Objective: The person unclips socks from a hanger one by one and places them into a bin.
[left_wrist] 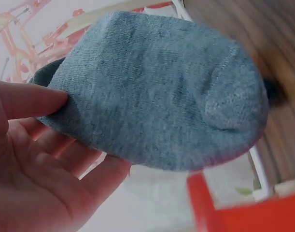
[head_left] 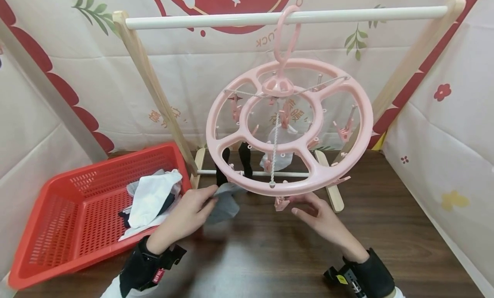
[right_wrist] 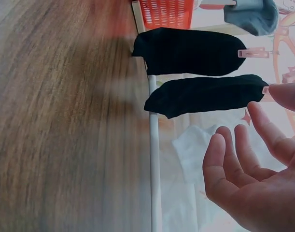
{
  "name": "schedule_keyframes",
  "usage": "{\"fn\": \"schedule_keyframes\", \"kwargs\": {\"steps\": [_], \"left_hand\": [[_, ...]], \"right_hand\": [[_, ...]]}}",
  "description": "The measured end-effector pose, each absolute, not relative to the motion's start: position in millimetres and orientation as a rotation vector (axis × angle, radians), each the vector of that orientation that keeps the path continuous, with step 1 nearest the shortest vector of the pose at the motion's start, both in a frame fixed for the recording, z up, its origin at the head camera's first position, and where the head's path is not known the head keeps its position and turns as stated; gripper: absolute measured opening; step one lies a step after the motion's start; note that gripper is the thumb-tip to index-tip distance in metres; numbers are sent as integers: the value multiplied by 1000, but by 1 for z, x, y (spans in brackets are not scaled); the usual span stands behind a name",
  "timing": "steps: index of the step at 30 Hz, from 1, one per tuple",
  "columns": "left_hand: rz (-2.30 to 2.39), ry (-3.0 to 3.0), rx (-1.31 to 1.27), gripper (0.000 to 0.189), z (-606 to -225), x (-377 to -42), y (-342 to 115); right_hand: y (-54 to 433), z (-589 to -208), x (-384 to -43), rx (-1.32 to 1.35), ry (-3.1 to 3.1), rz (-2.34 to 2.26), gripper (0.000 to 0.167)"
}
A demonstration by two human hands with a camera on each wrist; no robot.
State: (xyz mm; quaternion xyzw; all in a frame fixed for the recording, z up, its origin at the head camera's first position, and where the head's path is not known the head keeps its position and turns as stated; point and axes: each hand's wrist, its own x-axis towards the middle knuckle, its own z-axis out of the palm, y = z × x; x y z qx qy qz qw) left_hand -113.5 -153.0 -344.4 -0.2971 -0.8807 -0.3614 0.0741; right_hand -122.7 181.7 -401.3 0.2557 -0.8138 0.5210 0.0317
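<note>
My left hand (head_left: 194, 208) pinches a grey sock (left_wrist: 152, 92) by its opening, between thumb and fingers. The sock hangs below the near left rim of a round pink clip hanger (head_left: 366, 113). At the hanger's near edge, my right hand (head_left: 318, 216) has its fingers spread and loosely bent, fingertips right beside a pink clothes peg (head_left: 281, 203). Two black socks (right_wrist: 190, 50) hang from pegs farther back, one partly behind the right fingertips in the right wrist view. A pale sock (head_left: 281, 161) also hangs under the hanger.
The hanger's hook loops over a white rod (head_left: 216, 20) on a wooden frame (head_left: 154, 88). A red plastic basket (head_left: 58, 203) stands at the left, with white, grey and dark socks (head_left: 152, 199) piled inside. Patterned cloth walls (head_left: 444, 130) enclose the brown tabletop (head_left: 266, 251).
</note>
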Motion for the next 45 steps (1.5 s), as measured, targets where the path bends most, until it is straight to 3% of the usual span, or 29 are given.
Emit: {"fn": "schedule_keyframes", "kwargs": {"steps": [15,20,28,45], "left_hand": [[-940,-2584,-838,15,-326,-106,-195],[-815,-2541,-816,27,-323,-108,-207],[-702,-2648,-735,15,-322,-114,-227],[-646,-2820,-533,12,-324,-129,-284]], "right_hand": [[185,-406,-117,798,-2513,1645,21],[185,-408,-114,837,-2491,1703,21],[185,-409,-112,892,-2438,1704,22],[192,-414,-104,899,-2475,1634,15]]}}
